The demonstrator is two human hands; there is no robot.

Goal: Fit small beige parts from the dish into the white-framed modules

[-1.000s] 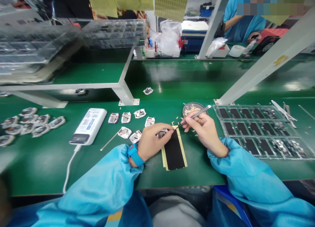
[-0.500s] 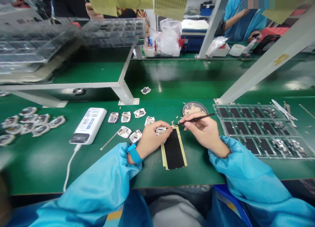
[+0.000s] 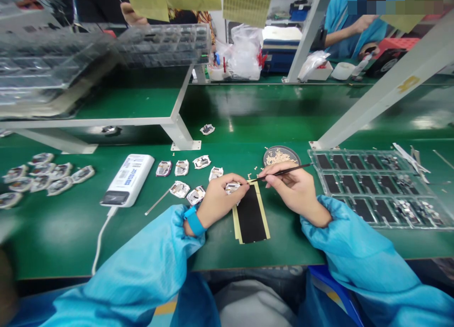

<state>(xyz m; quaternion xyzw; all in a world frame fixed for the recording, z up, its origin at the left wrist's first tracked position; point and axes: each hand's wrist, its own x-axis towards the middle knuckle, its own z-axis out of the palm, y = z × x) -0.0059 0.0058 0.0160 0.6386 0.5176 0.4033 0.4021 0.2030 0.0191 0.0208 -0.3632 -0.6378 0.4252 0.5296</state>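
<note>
Between the fingers of my left hand [image 3: 220, 194] is a small white device casing [image 3: 232, 188], partly covered by the fingers. My right hand [image 3: 292, 187] is closed on black tweezers [image 3: 283, 171], whose tips point left to the edge of the casing; I cannot tell whether they pinch anything. Below the hands lies a black sheet on yellow backing paper [image 3: 251, 216]. Just beyond my right hand stands a round dark dish [image 3: 294, 156] of small beige pieces. More open casings [image 3: 196, 194] lie left of my left hand, one with a thin strip sticking out.
A clear compartment tray [image 3: 376, 185] with black rectangles and small parts lies at the right. A white power bank [image 3: 129, 180] with a cable lies at the left, beside a cluster of casings [image 3: 46, 173]. A metal shelf [image 3: 142, 121] holds stacked trays. A co-worker's arm [image 3: 344, 34] shows behind.
Both my hands stay almost in place, still on the casing and tweezers. The tweezers' prongs look closer together. The co-worker's arm at the back has shifted slightly.
</note>
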